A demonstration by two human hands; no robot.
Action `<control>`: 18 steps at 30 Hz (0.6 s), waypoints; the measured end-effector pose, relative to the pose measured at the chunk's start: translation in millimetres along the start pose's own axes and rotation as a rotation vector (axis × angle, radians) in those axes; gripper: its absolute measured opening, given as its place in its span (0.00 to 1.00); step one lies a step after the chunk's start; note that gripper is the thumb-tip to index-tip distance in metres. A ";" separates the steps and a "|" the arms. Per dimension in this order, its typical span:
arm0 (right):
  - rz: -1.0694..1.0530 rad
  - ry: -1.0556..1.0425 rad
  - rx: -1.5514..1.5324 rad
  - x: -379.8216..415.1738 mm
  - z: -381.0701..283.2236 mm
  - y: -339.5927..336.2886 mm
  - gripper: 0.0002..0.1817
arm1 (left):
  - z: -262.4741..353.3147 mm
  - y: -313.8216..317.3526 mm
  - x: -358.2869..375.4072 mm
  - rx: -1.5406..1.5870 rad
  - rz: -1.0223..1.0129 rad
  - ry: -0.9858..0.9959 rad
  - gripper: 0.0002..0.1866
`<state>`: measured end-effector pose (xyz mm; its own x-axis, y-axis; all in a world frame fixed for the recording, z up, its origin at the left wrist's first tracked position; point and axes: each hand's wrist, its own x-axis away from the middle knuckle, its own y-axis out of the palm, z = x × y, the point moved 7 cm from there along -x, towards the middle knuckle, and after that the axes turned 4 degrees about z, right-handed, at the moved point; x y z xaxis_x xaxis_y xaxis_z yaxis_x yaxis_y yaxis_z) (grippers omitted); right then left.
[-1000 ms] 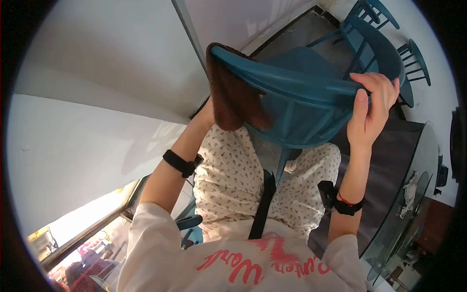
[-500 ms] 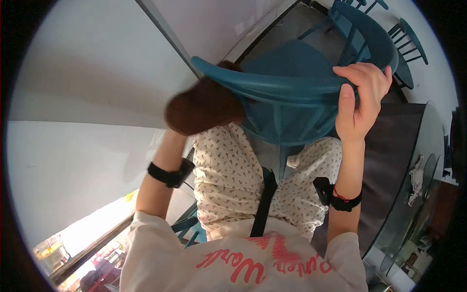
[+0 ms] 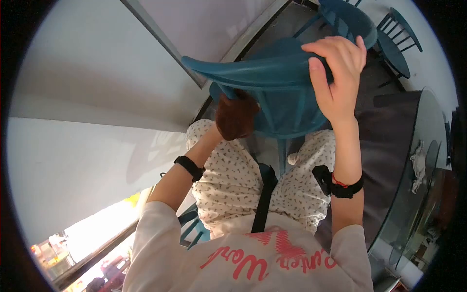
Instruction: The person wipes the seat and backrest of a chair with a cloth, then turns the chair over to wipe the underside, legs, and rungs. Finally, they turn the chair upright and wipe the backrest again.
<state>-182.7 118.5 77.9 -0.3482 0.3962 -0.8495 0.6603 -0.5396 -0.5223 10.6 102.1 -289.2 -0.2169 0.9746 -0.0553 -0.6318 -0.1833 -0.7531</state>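
Note:
A teal chair (image 3: 253,74) with a curved back rail and spindles stands in front of my legs. My right hand (image 3: 338,80) grips the right end of its back rail, thumb on the near side and fingers over the top. Over my left hand (image 3: 237,114) is a brown cloth or mitt, pressed against the spindles below the left part of the rail. The brown covering hides the fingers of that hand, so their pose does not show.
More teal chairs (image 3: 393,53) stand at the upper right. A round glass table (image 3: 404,194) with a crumpled cloth (image 3: 417,165) on it is at the right. A white wall (image 3: 87,160) runs along the left, beside a bright window (image 3: 102,216). Part of another teal chair (image 3: 195,228) shows behind me.
My left hand with the brown covering has moved right and down, from the rail's left end to the spindles. My right hand and the chair's rail now appear slightly further left and higher.

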 end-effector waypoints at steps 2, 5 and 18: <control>0.009 -0.018 0.009 -4.7 2.7 -3.9 0.09 | 12.6 -3.1 -1.2 -0.078 0.030 0.253 0.21; 0.001 -0.006 0.026 -3.0 -13.1 -19.6 0.14 | 84.5 -52.6 28.1 -0.296 0.122 0.966 0.18; -0.224 0.811 -0.217 154.1 -90.0 130.4 0.47 | 120.8 -141.1 30.1 0.085 -0.098 1.071 0.13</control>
<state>-90.4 176.1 -114.6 0.0417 0.9278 -0.3708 0.7738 -0.2647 -0.5754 3.3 141.8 -105.4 0.5751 0.5839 -0.5731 -0.6698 -0.0662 -0.7396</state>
